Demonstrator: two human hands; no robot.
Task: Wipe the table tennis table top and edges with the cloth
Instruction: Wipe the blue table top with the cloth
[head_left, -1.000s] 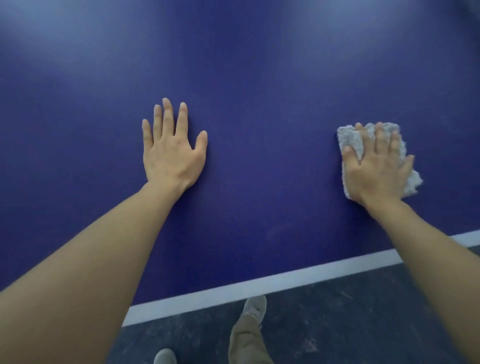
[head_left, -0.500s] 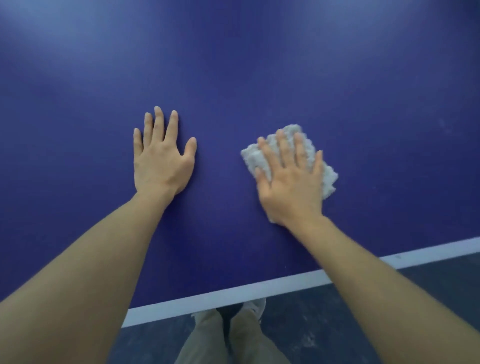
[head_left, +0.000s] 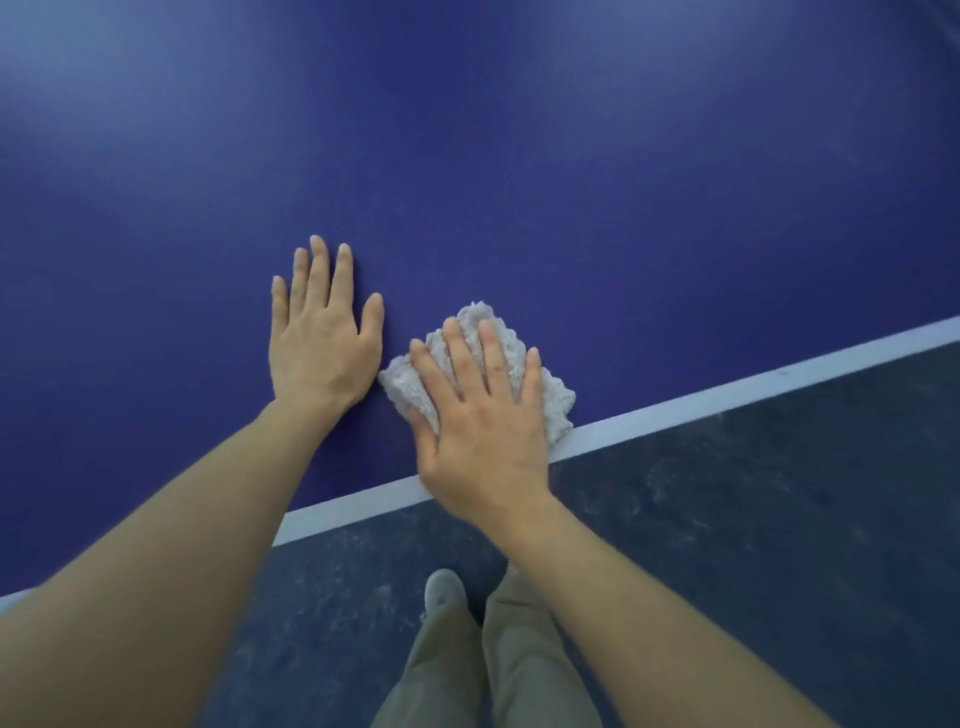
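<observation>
The blue table tennis table top (head_left: 571, 182) fills most of the view, with a white line (head_left: 727, 400) along its near edge. A folded white cloth (head_left: 553, 400) lies on the top right at that white edge. My right hand (head_left: 483, 421) presses flat on the cloth with straight fingers and covers most of it. My left hand (head_left: 319, 332) rests flat on the bare blue surface just left of the cloth, fingers straight and spread slightly.
Below the table edge is a dark mottled floor (head_left: 753, 519). My legs in khaki trousers (head_left: 467, 665) and one pale shoe (head_left: 444, 592) stand close to the table.
My right hand has slid the cloth from the far right leftward and then back toward the near white edge, ending beside my left hand. The left hand has stayed flat in place.
</observation>
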